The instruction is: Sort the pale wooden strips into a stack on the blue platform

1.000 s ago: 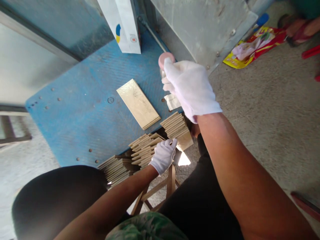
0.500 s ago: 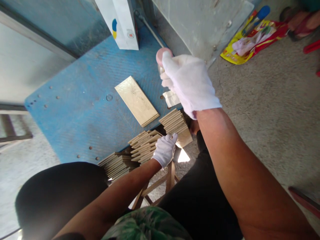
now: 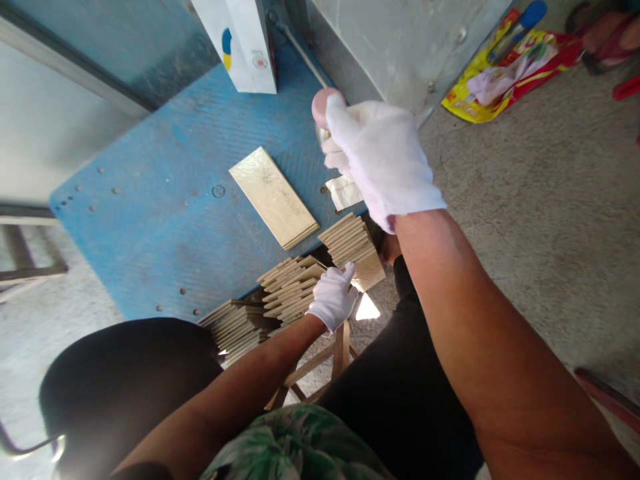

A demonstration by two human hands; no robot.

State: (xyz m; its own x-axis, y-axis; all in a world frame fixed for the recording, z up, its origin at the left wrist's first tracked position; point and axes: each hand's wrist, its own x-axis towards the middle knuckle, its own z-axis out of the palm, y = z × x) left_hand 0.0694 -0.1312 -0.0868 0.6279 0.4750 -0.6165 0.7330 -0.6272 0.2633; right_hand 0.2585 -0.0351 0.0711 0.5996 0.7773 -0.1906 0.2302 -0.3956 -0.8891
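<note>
Head view then, with right hand (image 3: 384, 157) curled around pink-capped bottle (image 3: 325, 111), left hand (image 3: 333, 295) beside stacked panels (image 3: 289, 288), its grip impossible to tell.

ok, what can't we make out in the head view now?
Pink-topped container, head view: lower body, hidden by the right hand.
Left hand, head view: whatever it may grip, hidden behind it.
White package, head view: top, cut off by the upper edge.
White slip, head view: right end, behind the right hand.
</note>
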